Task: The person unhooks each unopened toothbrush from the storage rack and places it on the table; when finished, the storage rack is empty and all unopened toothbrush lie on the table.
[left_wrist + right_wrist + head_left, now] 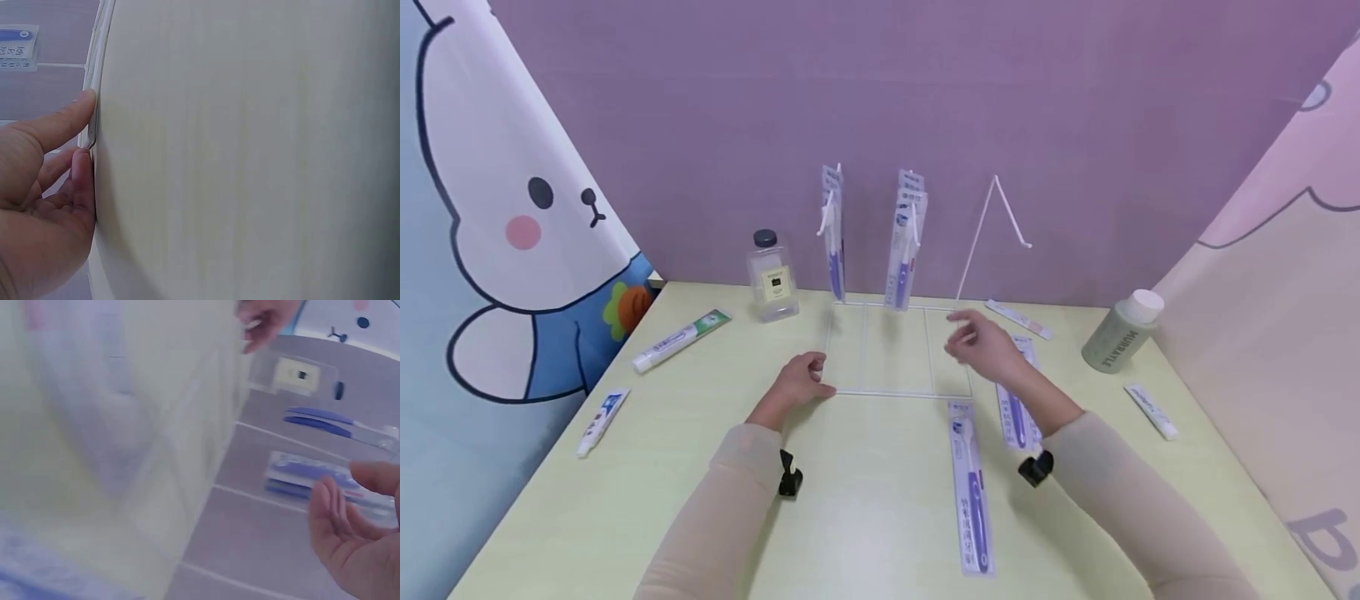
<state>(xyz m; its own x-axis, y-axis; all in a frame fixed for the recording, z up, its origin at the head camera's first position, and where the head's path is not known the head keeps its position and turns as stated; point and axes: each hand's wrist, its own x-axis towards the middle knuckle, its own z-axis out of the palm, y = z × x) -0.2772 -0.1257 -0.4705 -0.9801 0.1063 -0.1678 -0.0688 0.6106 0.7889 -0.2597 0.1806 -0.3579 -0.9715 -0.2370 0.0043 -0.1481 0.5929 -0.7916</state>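
Observation:
A white wire display rack point(895, 395) stands on the table, its base flat and its hooks rising at the back. My left hand point(797, 382) holds the base's front left corner, and in the left wrist view the thumb point(72, 119) and curled fingers meet at that wire. Above the base's right side hovers my right hand point(985, 343), fingers loosely bent with nothing between them. Packaged purple toothbrushes hang from the left hook point(834, 250) and from the middle hook point(904, 258). One packaged toothbrush point(972, 500) lies in front of the rack; more toothbrush packs point(1017, 412) lie partly under my right forearm.
On the left are a clear bottle point(772, 279) with a black cap, a green-and-white toothpaste tube point(681, 340) and a smaller tube point(602, 422). A grey-green bottle point(1118, 335) and small tubes point(1152, 412) point(1018, 319) lie or stand on the right. A purple backdrop point(925, 100) closes the back.

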